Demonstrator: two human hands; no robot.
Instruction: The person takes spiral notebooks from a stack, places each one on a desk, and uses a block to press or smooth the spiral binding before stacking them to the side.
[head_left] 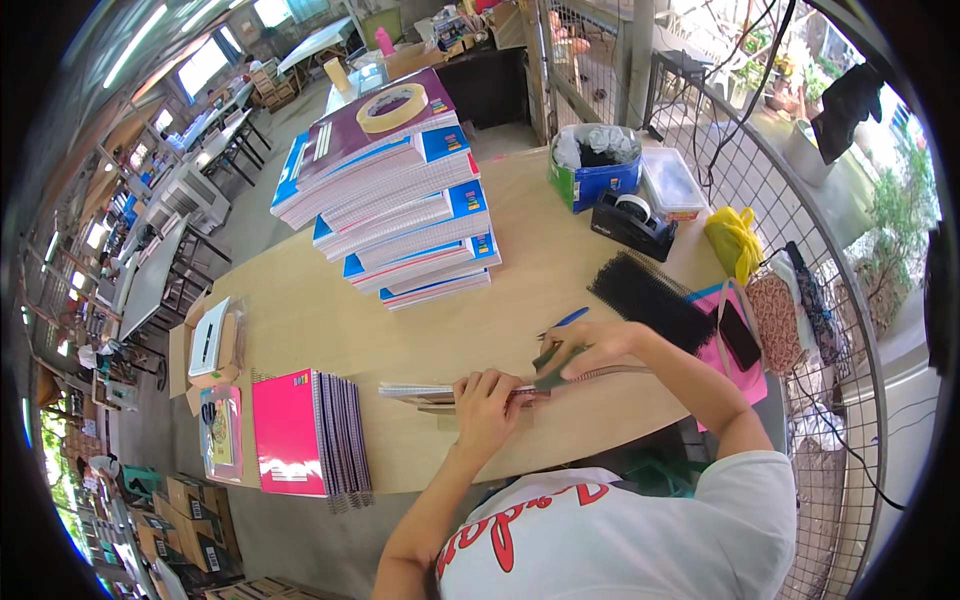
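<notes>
My left hand (487, 405) grips an unbound notebook (415, 390) near the table's front edge. Its pages stand on edge, seen as a thin white and brown strip. Just right of it, my right hand (585, 350) is bent over the notebook's right end, with a dark green piece (549, 368) under its fingers; its kind I cannot make out. From beneath that hand a thin dark binding coil (615, 371) stretches right along the table. A blue pen (565, 322) lies just beyond my right hand.
Tall stacks of notebooks (440, 205) carry a tape roll (392, 108). Bound pink notebooks (290, 430) lie left. To the right are black coils (650, 300), a tape dispenser (632, 225), a blue-green tub (595, 180), a phone (738, 337) and a wire fence (800, 200).
</notes>
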